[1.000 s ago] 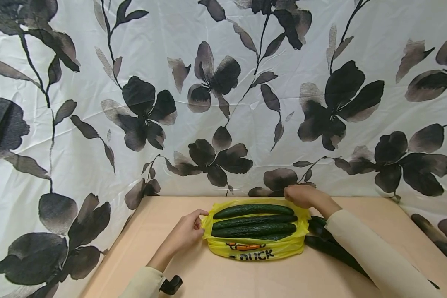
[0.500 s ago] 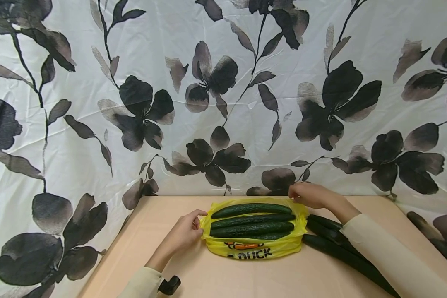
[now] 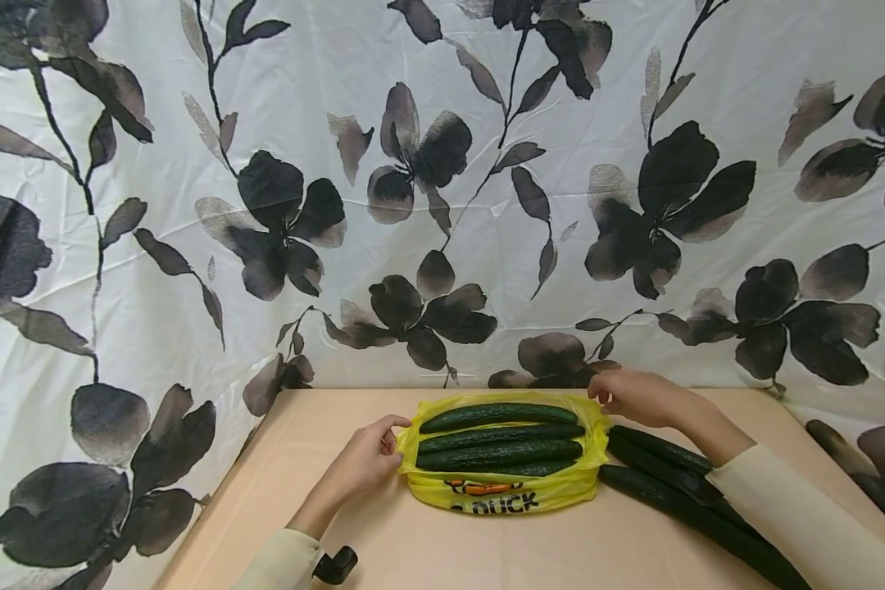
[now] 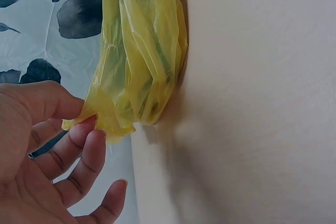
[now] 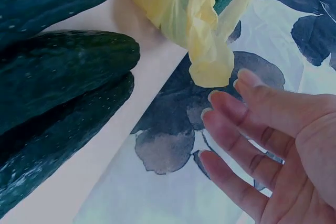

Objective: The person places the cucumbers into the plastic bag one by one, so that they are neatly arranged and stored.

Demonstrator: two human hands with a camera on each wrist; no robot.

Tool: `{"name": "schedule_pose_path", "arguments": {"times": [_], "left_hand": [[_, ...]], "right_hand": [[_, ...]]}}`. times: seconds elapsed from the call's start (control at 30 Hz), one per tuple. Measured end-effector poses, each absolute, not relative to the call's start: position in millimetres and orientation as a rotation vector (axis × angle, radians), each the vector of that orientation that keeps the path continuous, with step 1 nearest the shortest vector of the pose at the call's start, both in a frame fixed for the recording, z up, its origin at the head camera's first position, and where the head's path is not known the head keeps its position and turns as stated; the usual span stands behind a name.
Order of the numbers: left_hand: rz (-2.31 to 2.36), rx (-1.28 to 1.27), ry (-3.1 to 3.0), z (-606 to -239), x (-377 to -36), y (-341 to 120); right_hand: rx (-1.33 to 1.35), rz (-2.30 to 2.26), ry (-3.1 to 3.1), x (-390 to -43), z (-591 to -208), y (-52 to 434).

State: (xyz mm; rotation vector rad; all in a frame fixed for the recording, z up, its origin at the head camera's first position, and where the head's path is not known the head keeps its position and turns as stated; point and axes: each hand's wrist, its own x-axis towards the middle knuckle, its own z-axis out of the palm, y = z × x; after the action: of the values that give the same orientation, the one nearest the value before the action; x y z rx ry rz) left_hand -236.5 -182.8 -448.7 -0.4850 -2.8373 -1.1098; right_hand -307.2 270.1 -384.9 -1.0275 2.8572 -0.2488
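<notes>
A yellow plastic bag (image 3: 503, 492) lies on the beige table (image 3: 317, 434) with several dark green cucumbers (image 3: 498, 416) lying lengthwise in its open top. My left hand (image 3: 392, 439) pinches the bag's left handle (image 4: 113, 121) between thumb and forefinger (image 4: 84, 129). My right hand (image 3: 606, 395) hovers at the bag's far right corner with its fingers (image 5: 231, 111) straight and holding nothing. The bag's right handle (image 5: 210, 61) hangs just off those fingertips; I cannot tell whether they touch.
Loose long cucumbers (image 3: 671, 483) lie on the table to the right of the bag, under my right forearm. A white curtain with black flowers (image 3: 442, 164) hangs close behind the table's far edge. A black wrist mount (image 3: 337, 564) shows at the bottom left.
My right hand has slid to the right, off the bag's far right corner, and more of the loose cucumbers now shows. The left hand and the bag have stayed put.
</notes>
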Motion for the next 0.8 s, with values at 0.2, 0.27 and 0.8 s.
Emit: {"name": "schedule_pose_path", "arguments": {"times": [0.2, 0.27, 0.8], "left_hand": [[-1.085, -0.514, -2.844, -448.3, -236.1, -184.4], [-1.078, -0.529, -2.846, -448.1, -235.4, -184.5], [-1.050, -0.563, -2.906, -447.2, -234.0, -186.8]], "right_hand": [[-1.042, -0.263, 2.872, -292.4, -383.0, 280.7], [-1.051, -0.283, 2.872, -288.9, -384.2, 284.9], [-0.986, -0.295, 2.850, -270.7, -395.7, 311.4]]}}
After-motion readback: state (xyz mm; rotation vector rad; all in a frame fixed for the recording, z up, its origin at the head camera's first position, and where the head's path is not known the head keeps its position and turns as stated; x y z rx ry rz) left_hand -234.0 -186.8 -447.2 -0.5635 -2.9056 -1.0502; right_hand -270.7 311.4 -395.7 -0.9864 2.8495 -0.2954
